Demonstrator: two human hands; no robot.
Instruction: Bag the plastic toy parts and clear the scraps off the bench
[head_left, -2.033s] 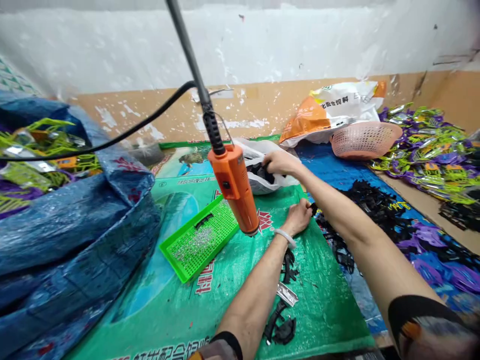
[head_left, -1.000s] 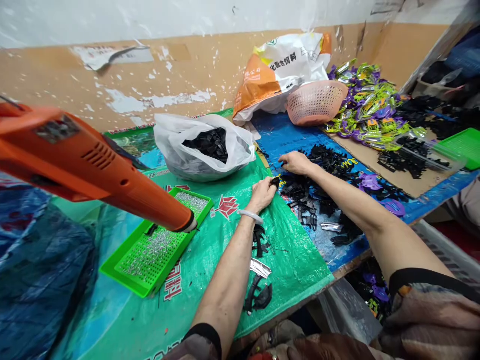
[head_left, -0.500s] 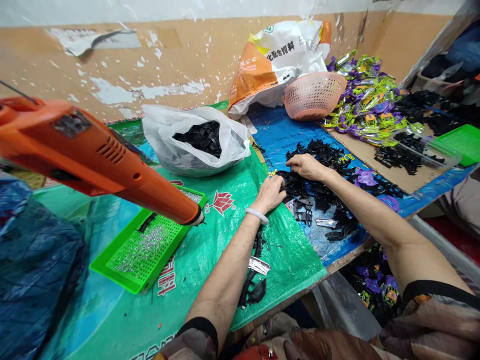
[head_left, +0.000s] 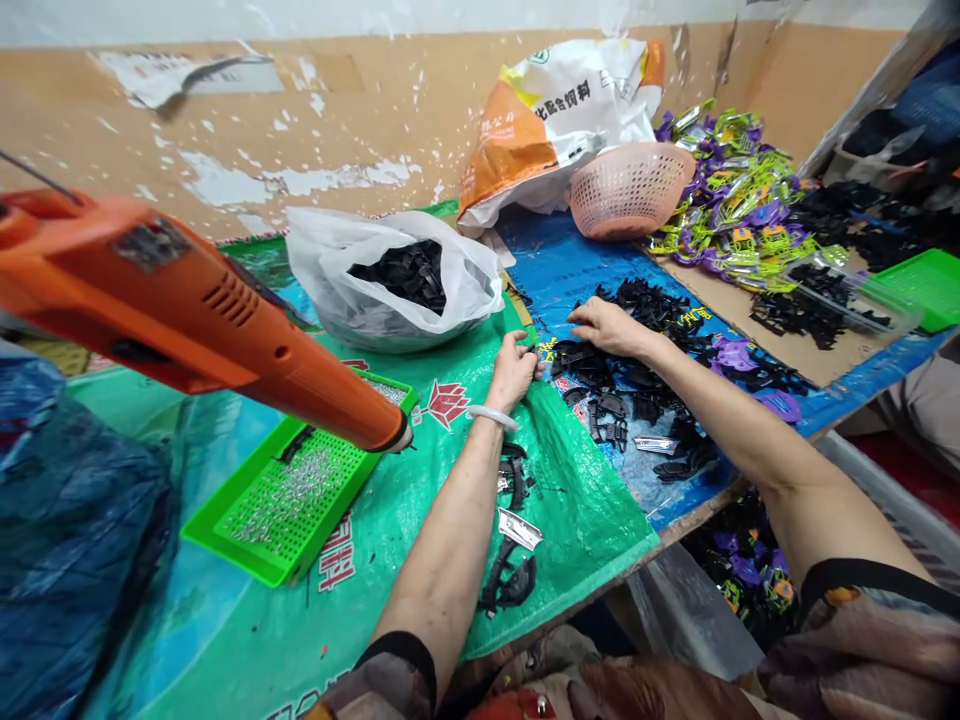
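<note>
My left hand (head_left: 516, 372), with a pale bangle (head_left: 492, 416) on its wrist, is over the green sheet (head_left: 581, 500) beside a heap of black plastic parts. Its fingers are loosely bent and apart, and I see nothing held in them. Above the heap's far side is my right hand (head_left: 606, 326), fingers spread and pointing left, close to the black parts (head_left: 585, 362). Nearer me, a silver plated piece (head_left: 519, 529) and a curved black part (head_left: 516, 582) lie on the green sheet. Another silver piece (head_left: 655, 444) rests among the black parts on the right.
An orange power screwdriver (head_left: 247, 330) hangs at left above a green tray (head_left: 225, 500) of small screws. Behind stand a white bag (head_left: 322, 290) of black parts and a pink basket (head_left: 630, 190). Purple-and-yellow pieces (head_left: 750, 210) are piled at the back right.
My left hand has drawn back leftward from the black heap onto the green sheet, uncovering black parts below its wrist. My right hand has shifted slightly, its fingers lifting and spreading.
</note>
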